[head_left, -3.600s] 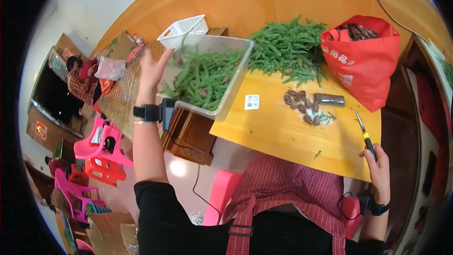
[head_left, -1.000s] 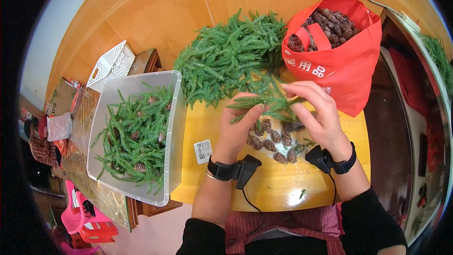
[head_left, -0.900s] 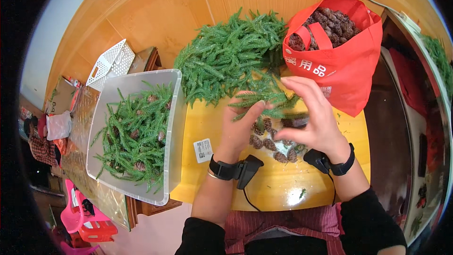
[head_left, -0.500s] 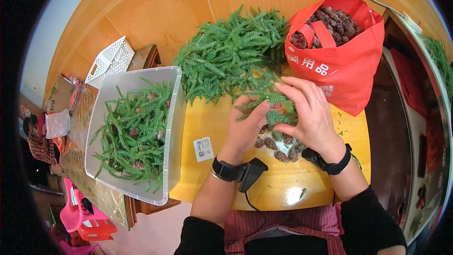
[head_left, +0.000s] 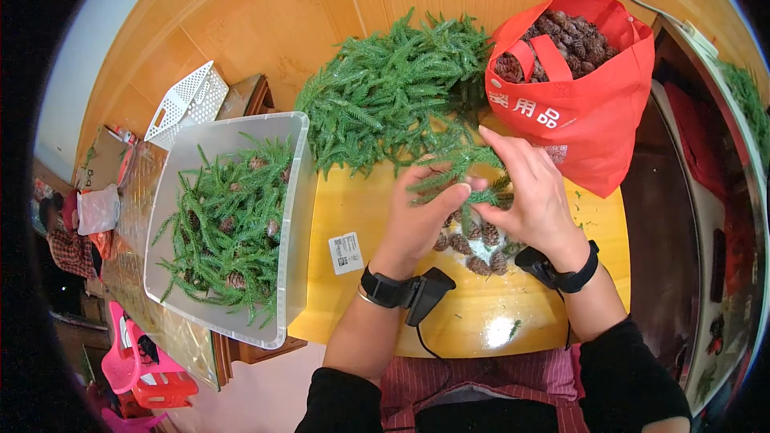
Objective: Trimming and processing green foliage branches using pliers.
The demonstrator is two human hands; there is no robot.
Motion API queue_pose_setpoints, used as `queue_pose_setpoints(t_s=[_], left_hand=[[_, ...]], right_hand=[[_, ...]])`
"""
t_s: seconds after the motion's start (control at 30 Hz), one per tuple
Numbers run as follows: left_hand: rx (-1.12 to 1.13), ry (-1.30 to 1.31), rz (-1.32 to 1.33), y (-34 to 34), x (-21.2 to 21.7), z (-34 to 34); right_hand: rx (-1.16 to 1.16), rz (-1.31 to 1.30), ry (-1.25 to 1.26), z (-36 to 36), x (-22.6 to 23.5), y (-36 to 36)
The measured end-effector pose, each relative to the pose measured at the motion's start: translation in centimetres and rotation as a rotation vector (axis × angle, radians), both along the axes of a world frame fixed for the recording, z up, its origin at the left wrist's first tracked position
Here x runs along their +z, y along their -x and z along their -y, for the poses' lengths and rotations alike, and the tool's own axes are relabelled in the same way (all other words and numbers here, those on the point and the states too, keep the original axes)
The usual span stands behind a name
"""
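Leftmost here, a white perforated basket (head_left: 188, 104) stands behind a clear bin (head_left: 297, 248) holding greenery and brown cones. Right of the bin, on the yellow worktop (head_left: 353, 313), lies a heap of green sprigs (head_left: 393, 88). In front of it the left hand (head_left: 417, 216) is closed, thumb against fingers, on a green sprig (head_left: 461, 172) raised over loose cones (head_left: 479, 265). The right hand (head_left: 536, 196) curves half-open around the sprig's right side; whether it grips, I cannot tell. Farther right stands a red bag (head_left: 585, 120) full of cones. The step looks like working the sprig between both hands; the next move calls for a steady left pinch and careful right fingertips.
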State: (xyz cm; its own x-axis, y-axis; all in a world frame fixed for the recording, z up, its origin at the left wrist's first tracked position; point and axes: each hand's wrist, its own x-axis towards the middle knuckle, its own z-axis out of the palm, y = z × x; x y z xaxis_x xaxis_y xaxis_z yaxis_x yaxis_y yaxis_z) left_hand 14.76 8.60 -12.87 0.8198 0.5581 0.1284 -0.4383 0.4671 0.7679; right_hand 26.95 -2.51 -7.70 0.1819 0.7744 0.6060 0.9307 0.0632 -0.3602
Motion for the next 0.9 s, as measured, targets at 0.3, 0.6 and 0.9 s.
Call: queue_pose_setpoints(t_s=[0.3,0.6,0.9], left_hand=[[-0.012,-0.065,0.036,0.33,-0.42,-0.03],[0.019,-0.051,-0.011,0.49,-0.23,0.18],[-0.021,-0.043,-0.020,0.11,0.14,-0.29]], right_hand=[[0.048,-0.106,0.004,0.12,-0.01,-0.54],[0.022,0.002,-0.040,0.21,0.33,-0.59],[0.063,0.078,-0.054,-0.05,0.14,-0.64]])
